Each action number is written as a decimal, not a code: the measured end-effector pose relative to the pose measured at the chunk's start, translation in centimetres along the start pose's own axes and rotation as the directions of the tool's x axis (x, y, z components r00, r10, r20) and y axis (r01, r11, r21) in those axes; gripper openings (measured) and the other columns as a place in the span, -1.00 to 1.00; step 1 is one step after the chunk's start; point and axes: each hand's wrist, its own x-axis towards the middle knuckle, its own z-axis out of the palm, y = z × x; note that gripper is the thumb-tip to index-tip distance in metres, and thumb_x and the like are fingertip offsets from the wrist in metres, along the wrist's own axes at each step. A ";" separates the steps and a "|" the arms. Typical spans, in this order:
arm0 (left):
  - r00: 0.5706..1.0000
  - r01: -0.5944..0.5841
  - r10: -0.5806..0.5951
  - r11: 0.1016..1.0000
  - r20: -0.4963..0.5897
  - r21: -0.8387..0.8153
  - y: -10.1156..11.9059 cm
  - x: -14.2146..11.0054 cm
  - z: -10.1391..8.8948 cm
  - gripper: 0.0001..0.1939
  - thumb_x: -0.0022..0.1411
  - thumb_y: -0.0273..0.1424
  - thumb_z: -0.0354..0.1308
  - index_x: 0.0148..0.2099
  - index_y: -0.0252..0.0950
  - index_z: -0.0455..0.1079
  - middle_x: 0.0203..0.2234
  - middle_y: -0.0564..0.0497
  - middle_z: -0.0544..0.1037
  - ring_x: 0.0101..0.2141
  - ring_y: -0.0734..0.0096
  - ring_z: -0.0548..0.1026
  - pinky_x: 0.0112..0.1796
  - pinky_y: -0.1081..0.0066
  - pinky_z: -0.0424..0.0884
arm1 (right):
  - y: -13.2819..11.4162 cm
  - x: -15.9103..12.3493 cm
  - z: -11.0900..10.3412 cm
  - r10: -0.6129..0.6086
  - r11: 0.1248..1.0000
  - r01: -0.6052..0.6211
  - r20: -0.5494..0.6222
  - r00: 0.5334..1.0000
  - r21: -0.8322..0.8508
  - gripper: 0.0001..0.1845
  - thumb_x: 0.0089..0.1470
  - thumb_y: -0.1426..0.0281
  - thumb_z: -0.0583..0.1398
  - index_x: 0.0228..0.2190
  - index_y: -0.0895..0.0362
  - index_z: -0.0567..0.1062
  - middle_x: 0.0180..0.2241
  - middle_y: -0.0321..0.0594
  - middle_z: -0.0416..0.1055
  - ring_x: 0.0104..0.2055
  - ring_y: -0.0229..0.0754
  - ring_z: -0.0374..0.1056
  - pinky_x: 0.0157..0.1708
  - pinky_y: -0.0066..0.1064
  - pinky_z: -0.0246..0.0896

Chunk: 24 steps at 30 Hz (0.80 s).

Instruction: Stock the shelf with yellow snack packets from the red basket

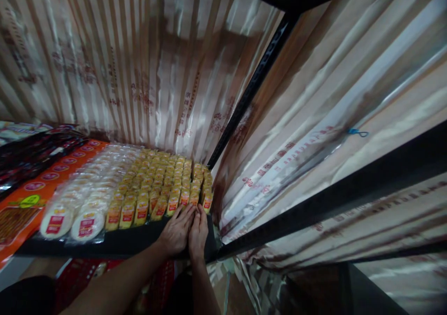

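Rows of small yellow snack packets (141,208) with red and orange labels stand upright on a dark shelf (132,235). My left hand (177,229) reaches to the front packets near the right end, its fingers stretched out and resting against their lower faces. Close beside it, my right hand (198,231) has its fingers extended up to the front of the last rows. A narrow gap separates the rightmost row of packets (207,201) from the others. Neither hand is wrapped round a packet, though the fingertips are partly hidden.
Left of the packets stand rows of round white packs (87,224), then an orange bag (30,198) and dark packages (31,159). A black post (249,89) rises at the shelf's right corner. Printed plastic sheeting (146,63) hangs behind. A red basket (78,277) sits below.
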 end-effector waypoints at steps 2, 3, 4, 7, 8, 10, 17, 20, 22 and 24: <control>1.000 0.005 -0.005 1.000 0.001 -0.010 -0.1 -0.1 0.1 -0.40 0.24 -0.37 -0.07 0.30 -0.39 0.00 0.26 -0.14 0.09 0.27 0.18 -0.07 0.22 0.10 -0.16 | -0.6 -0.1 0.1 0.013 1.000 -0.013 0.006 1.000 -0.015 -0.41 0.12 0.16 -0.07 0.04 0.28 0.31 0.11 0.06 0.26 0.16 -0.11 0.16 0.18 -0.20 -0.03; 1.000 0.002 -0.002 1.000 0.003 -0.013 -0.1 -0.1 0.1 -0.38 0.23 -0.36 -0.06 0.31 -0.39 -0.03 0.26 -0.13 0.08 0.27 0.18 -0.08 0.22 0.09 -0.17 | -0.9 -0.1 0.1 0.012 1.000 -0.012 0.006 1.000 -0.023 -0.40 0.13 0.15 -0.07 0.06 0.28 0.29 0.13 0.06 0.22 0.19 -0.11 0.11 0.19 -0.20 -0.06; 1.000 -0.004 0.004 1.000 0.006 -0.014 -0.1 -0.1 0.0 -0.36 0.23 -0.36 -0.05 0.32 -0.39 -0.05 0.26 -0.12 0.08 0.27 0.18 -0.09 0.22 0.09 -0.18 | -1.3 0.0 0.2 0.012 1.000 -0.011 0.005 1.000 -0.029 -0.38 0.13 0.13 -0.08 0.08 0.28 0.27 0.16 0.06 0.18 0.22 -0.12 0.07 0.21 -0.21 -0.10; 1.000 -0.004 0.004 1.000 0.006 -0.019 0.0 0.0 -0.2 -0.35 0.21 -0.38 -0.05 0.33 -0.35 -0.07 0.26 -0.11 0.07 0.27 0.19 -0.10 0.22 0.09 -0.18 | -2.2 0.7 0.7 0.010 0.999 -0.010 0.010 1.000 -0.049 -0.31 0.15 0.10 -0.12 0.14 0.31 0.19 0.22 0.05 0.07 0.27 -0.12 -0.02 0.23 -0.22 -0.16; 1.000 0.003 -0.003 1.000 0.000 -0.020 0.0 0.0 -0.3 -0.35 0.21 -0.39 -0.05 0.32 -0.34 -0.07 0.27 -0.11 0.06 0.27 0.19 -0.10 0.22 0.09 -0.16 | -2.3 1.1 0.9 0.012 0.998 -0.011 0.015 1.000 -0.061 -0.29 0.15 0.09 -0.13 0.16 0.33 0.16 0.23 0.06 0.05 0.27 -0.11 -0.04 0.23 -0.22 -0.18; 1.000 0.010 -0.010 1.000 -0.017 -0.024 0.0 0.0 -0.3 -0.36 0.20 -0.42 -0.06 0.32 -0.34 -0.04 0.27 -0.13 0.05 0.27 0.19 -0.09 0.21 0.09 -0.13 | -2.4 1.9 1.4 0.016 0.996 -0.013 0.031 0.999 -0.091 -0.25 0.15 0.08 -0.14 0.18 0.38 0.12 0.24 0.08 -0.01 0.29 -0.09 -0.10 0.25 -0.21 -0.23; 0.996 -0.004 -0.004 0.996 -0.092 -0.085 -0.1 0.1 -0.6 -0.37 0.21 -0.42 -0.07 0.32 -0.34 -0.06 0.24 -0.16 0.12 0.24 0.15 0.02 0.19 0.04 -0.02 | -1.4 3.6 2.8 -0.007 0.997 0.012 0.074 0.997 -0.074 -0.30 0.16 0.06 -0.10 0.18 0.26 0.16 0.24 -0.03 0.01 0.30 -0.11 -0.10 0.26 -0.20 -0.26; 0.994 0.015 -0.026 0.995 -0.110 -0.102 -0.1 0.2 -0.5 -0.38 0.23 -0.44 -0.10 0.32 -0.41 -0.06 0.23 -0.19 0.15 0.24 0.15 0.02 0.19 0.06 0.02 | -1.2 4.1 2.8 0.033 0.996 -0.026 0.090 0.995 -0.084 -0.25 0.16 0.02 -0.14 0.20 0.27 0.10 0.25 -0.03 0.00 0.31 -0.13 -0.14 0.27 -0.23 -0.28; 0.993 0.011 -0.024 0.993 -0.113 -0.117 -0.1 0.1 -0.3 -0.42 0.24 -0.44 -0.10 0.30 -0.42 0.00 0.21 -0.20 0.19 0.24 0.15 0.03 0.19 0.05 0.04 | -1.3 4.8 2.9 0.055 0.993 -0.047 0.073 0.996 -0.104 -0.22 0.16 0.00 -0.16 0.21 0.28 0.08 0.26 -0.03 -0.03 0.32 -0.13 -0.20 0.27 -0.23 -0.33; 0.992 0.004 -0.021 0.991 -0.128 -0.135 -0.1 0.0 0.0 -0.48 0.25 -0.46 -0.11 0.25 -0.42 0.10 0.18 -0.19 0.24 0.23 0.15 0.05 0.19 0.02 0.04 | -1.6 5.6 3.1 0.043 0.992 -0.035 0.059 0.997 -0.119 -0.22 0.16 0.00 -0.16 0.21 0.29 0.09 0.26 -0.02 -0.04 0.33 -0.12 -0.23 0.27 -0.22 -0.36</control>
